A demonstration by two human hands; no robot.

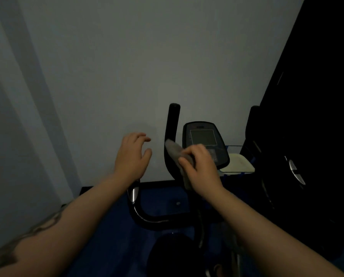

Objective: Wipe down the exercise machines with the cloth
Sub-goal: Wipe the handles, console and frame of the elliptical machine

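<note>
A black exercise bike stands in front of me in dim light, with a console (204, 139) and an upright left handlebar (172, 124). My right hand (201, 168) grips a grey cloth (175, 151) and holds it against the handlebar, just left of the console. My left hand (132, 154) hovers in the air to the left of the handlebar, fingers loosely spread, holding nothing. A lower curved handlebar (143, 214) with a silver sensor pad runs below my left wrist.
A pale wall (107, 66) rises close behind the bike. A second dark machine (307, 136) fills the right side. A clear tray (238, 162) with a pale item sits right of the console. The floor (111, 236) is blue.
</note>
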